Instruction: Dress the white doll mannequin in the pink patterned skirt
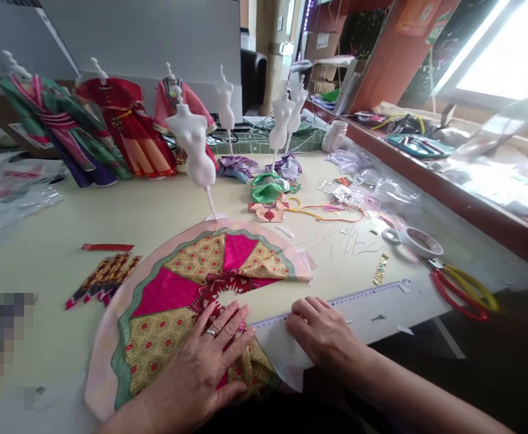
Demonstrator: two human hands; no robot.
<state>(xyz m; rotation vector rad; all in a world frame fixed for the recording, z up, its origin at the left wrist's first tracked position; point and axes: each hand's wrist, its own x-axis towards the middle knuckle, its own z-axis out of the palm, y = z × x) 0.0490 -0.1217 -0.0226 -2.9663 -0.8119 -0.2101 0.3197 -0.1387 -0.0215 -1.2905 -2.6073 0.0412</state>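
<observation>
A fan-shaped, patchwork doll skirt (171, 325) is spread on the table, with gold-patterned and magenta panels, a green wavy trim and a pale pink border. My left hand (207, 355) lies over its lower middle, fingers apart and pressed to the cloth by the dark red patterned centre. To the right, my right hand (320, 331) rests across a clear ruler (363, 296), its fingers curled down and its fingertips hidden. Below that hand, a thin whitish piece (286, 361) hangs at the skirt's folded edge.
A bare white mannequin (195, 141) stands just beyond the skirt, with dressed ones behind left. Red-and-yellow-handled scissors (460, 289), a tape roll (421, 242) and a gold strip (381, 269) lie at right. Patterned scraps (105, 277) sit at left.
</observation>
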